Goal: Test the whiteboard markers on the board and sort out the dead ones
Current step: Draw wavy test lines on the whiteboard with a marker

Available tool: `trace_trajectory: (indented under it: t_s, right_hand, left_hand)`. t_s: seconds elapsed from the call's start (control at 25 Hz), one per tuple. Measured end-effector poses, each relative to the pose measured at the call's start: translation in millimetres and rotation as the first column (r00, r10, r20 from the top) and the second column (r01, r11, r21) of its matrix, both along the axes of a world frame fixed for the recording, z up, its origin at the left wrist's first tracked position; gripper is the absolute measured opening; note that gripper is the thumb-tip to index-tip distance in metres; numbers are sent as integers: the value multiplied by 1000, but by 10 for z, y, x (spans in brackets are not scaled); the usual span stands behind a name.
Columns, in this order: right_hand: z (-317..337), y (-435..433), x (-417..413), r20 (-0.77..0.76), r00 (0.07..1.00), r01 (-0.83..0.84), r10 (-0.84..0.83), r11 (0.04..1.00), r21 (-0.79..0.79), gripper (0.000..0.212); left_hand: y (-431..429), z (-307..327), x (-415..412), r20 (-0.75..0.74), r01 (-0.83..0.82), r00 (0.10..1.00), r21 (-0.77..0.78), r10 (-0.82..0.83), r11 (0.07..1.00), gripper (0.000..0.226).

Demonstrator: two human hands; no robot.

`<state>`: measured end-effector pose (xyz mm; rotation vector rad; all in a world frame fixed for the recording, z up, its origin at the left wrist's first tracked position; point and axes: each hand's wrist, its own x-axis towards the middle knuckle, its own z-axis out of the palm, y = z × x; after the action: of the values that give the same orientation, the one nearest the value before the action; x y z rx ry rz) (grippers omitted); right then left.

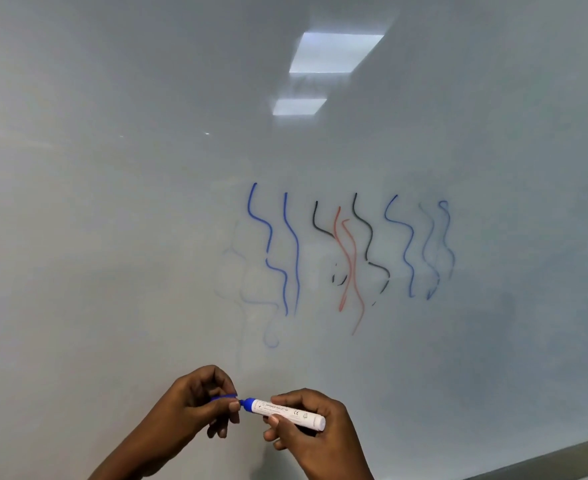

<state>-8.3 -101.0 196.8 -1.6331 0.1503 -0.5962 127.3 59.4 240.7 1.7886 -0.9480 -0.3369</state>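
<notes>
Uncapped blue marker [287, 413] held below squiggles [351, 251] on whiteboard [112, 202].
Right hand [315, 434] curls round barrel; left hand [195, 400] pinches cap [224, 397] just beside tip [242, 402].

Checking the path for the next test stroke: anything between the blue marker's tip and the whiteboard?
Only the cap, pinched in the left hand right at the tip of the marker that the right hand grips. Whether it is fully off is unclear. Nothing else blocks the whiteboard.
</notes>
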Motion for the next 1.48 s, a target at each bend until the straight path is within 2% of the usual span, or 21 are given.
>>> trace_trajectory:
  t_s: [0.24,0.44,0.6,0.72,0.96,1.16,1.32,1.48]
  right_hand:
    - [74,-131,-124,27,998,-56,54,997,53,14]
    - [98,-134,-179,19,991,-132,130,989,68,16]
    - [117,-117,-217,6,976,-215,216,972,98,19]
    - [138,-79,-218,-3,958,-282,285,947,151,20]
    - [181,100,-150,59,972,-235,228,916,326,9]
    - [201,272,-30,85,969,-247,233,881,404,9]
    - [109,342,70,12,957,-270,291,868,416,11]
    - [-47,453,225,-96,941,-265,324,885,384,14]
  left_hand:
    - [-48,14,-57,14,-22,1000,10,21,1000,13]
    - [-46,19,-127,-89,107,990,9,-106,994,15]
    - [9,38,-165,-227,176,957,-40,-181,983,47]
    - [6,40,-229,-248,211,946,-14,-208,977,55]
    - [-2,-33,-338,-222,159,961,-42,-164,986,31]
    - [115,-75,-330,-282,92,954,-59,-105,994,41]
    - [271,-182,-311,-253,44,967,31,-34,999,48]
    - [479,-399,-224,-248,-56,966,92,78,994,29]
